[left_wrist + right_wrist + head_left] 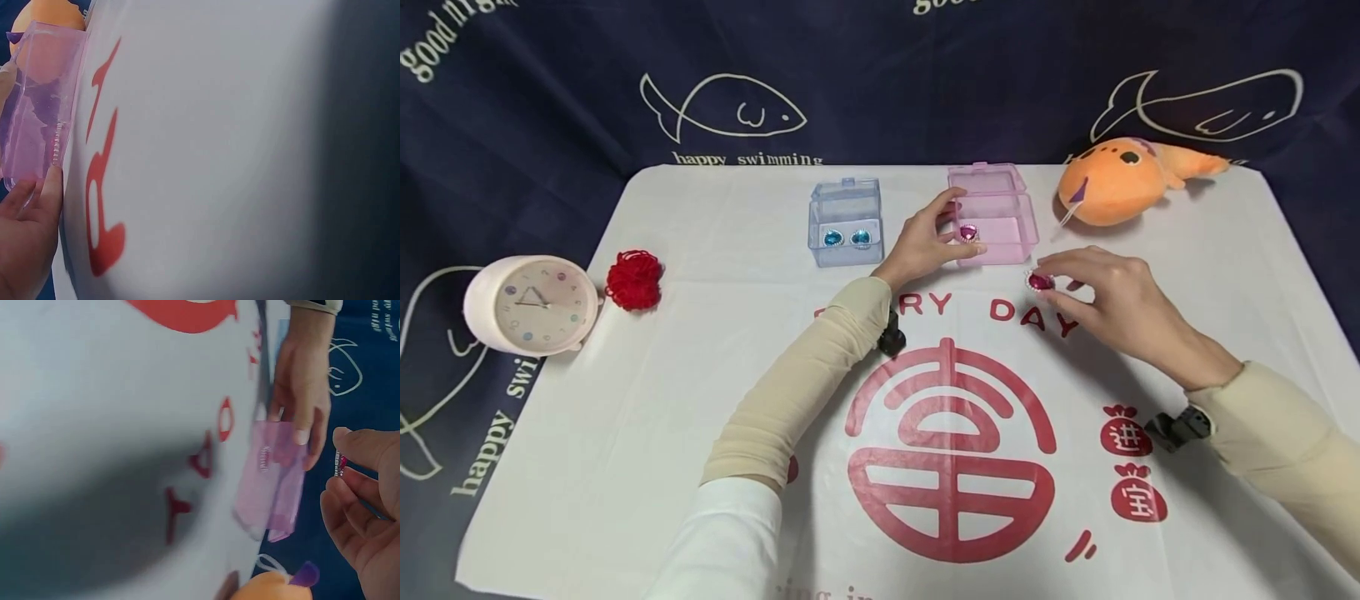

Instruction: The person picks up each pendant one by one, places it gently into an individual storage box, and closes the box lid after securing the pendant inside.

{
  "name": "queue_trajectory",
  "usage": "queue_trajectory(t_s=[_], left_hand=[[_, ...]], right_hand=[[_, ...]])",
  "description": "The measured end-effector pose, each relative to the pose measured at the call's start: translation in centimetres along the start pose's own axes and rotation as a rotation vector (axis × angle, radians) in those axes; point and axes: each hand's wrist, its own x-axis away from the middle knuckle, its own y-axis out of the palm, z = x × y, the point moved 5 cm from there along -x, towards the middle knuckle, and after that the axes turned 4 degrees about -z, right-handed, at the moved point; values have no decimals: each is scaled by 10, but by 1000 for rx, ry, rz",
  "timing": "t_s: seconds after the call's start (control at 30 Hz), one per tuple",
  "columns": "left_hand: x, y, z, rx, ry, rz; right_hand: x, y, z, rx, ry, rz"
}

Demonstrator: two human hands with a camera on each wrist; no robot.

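Note:
A clear pink plastic box (pixel 1009 237) stands at the back of the table with its lid raised. My left hand (pixel 919 243) grips its left end, thumb at the front and fingers toward the back. One pink gem (pixel 969 232) with a pale beaded rim lies inside, at the left. Between thumb and fingertips my right hand (pixel 1112 293) pinches a second, deeper pink gem (pixel 1040 282), held in front of the box's right corner and apart from it. The right wrist view shows this gem (pixel 340 464) edge-on.
Left of the pink box, a clear blue box (pixel 846 256) with a raised lid holds two blue gems (pixel 861 238). An orange plush toy (pixel 1112 187) lies at the back right. On the far left are a pink-white clock (pixel 542 304) and a red yarn ball (pixel 634 281).

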Motion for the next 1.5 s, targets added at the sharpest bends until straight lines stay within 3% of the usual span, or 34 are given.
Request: queue_trajectory(t_s=[0.27, 0.6, 0.93, 1.23, 1.5], left_hand=[[1, -1, 0, 4, -32, -10], [15, -3, 28, 22, -62, -39], [0, -1, 1, 18, -27, -14], [0, -1, -1, 2, -25, -14], [1, 0, 3, 5, -22, -17]], right_hand=[[-32, -8, -3, 15, -35, 0], [-60, -8, 5, -2, 36, -36], [-83, 10, 26, -2, 52, -83], [-98, 35, 43, -1, 90, -226], [-105, 47, 53, 28, 25, -314]])
